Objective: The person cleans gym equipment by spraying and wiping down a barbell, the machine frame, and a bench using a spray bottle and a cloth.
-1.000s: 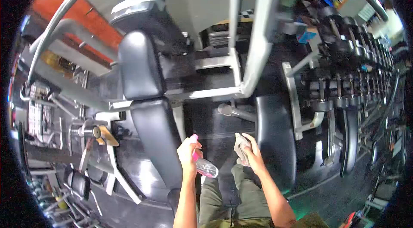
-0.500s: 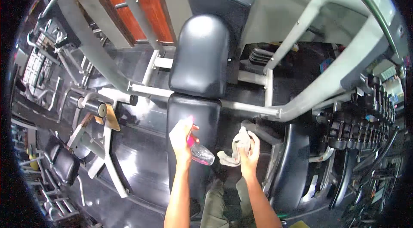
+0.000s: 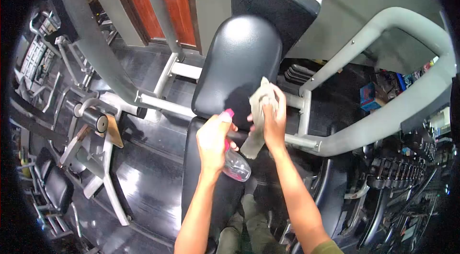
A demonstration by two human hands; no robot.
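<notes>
My left hand [image 3: 213,141] is wrapped round the neck of a clear spray bottle [image 3: 236,166] with a pink trigger head. The bottle hangs tilted over the black seat pad [image 3: 191,177] of a gym machine. In my right hand [image 3: 274,120] is a crumpled pale cloth [image 3: 259,115], its lower end dangling. The cloth is beside the right edge of the black backrest pad [image 3: 237,64]; I cannot tell whether it touches the pad. A dark shadow falls on the lower part of the backrest.
Grey frame tubes rise on the left [image 3: 103,57] and right [image 3: 378,124] of the bench. A dumbbell rack [image 3: 393,175] stands at the right. Another machine with a roller pad [image 3: 96,119] is at the left. A blue box [image 3: 371,97] sits near the wall.
Both hands have moved forward and up toward the backrest. The cloth has risen from beside the seat to the backrest's edge. My view has shifted closer to the bench.
</notes>
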